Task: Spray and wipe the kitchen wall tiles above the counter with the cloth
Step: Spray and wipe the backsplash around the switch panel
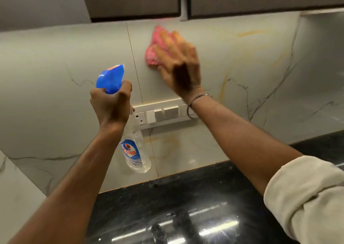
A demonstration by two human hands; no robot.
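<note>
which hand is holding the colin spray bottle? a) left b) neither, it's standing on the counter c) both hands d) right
A: the left hand grips the neck of the Colin spray bottle, while the right hand presses the pink cloth flat against the wall tile.

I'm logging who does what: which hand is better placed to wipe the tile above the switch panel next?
Right. The right hand presses the pink cloth flat on the wall tile above the switch panel; the left hand grips the spray bottle.
</note>
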